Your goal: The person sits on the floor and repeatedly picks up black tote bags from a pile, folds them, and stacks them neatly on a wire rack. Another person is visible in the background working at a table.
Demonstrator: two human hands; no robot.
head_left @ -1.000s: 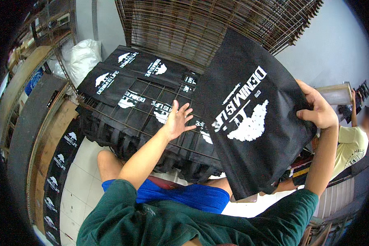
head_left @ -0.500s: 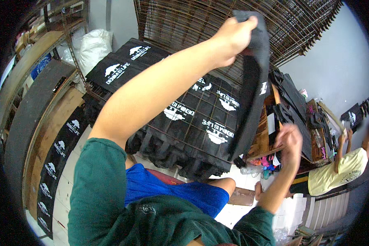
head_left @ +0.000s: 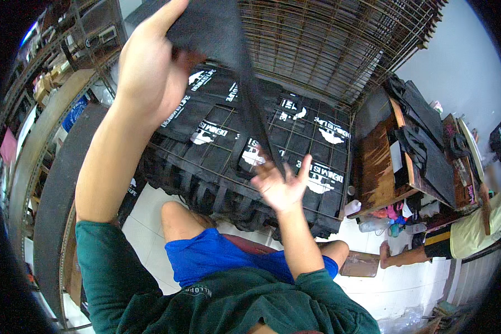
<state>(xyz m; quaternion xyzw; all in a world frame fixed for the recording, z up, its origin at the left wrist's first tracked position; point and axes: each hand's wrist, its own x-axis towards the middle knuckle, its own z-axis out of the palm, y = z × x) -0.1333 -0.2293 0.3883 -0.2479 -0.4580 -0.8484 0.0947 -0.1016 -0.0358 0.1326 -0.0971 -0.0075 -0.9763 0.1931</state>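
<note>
My left hand (head_left: 153, 75) is raised at the upper left, closed on a black cloth piece (head_left: 214, 33). The cloth hangs at a slant from there, narrowing to a tip near my right hand (head_left: 284, 186). That hand is open, palm up, its fingers spread and slightly blurred; whether it touches the cloth I cannot tell. Below both hands lies a wire rack (head_left: 234, 119) with black cloth pieces bearing white prints (head_left: 323, 183) on and under it. Black strips (head_left: 206, 195) dangle along its near edge.
More wire racks (head_left: 317, 44) lean up behind. A wooden table (head_left: 376, 150) with black bags (head_left: 423, 156) stands at right, bottles (head_left: 376, 224) beneath it. A person in a yellow shirt (head_left: 481, 234) is at far right. Shelving with a dark curved board (head_left: 30, 206) lines the left.
My left hand has swung left and closer with the cloth in it. My right hand has moved left, over the rack's near part, and its fingers have spread.
</note>
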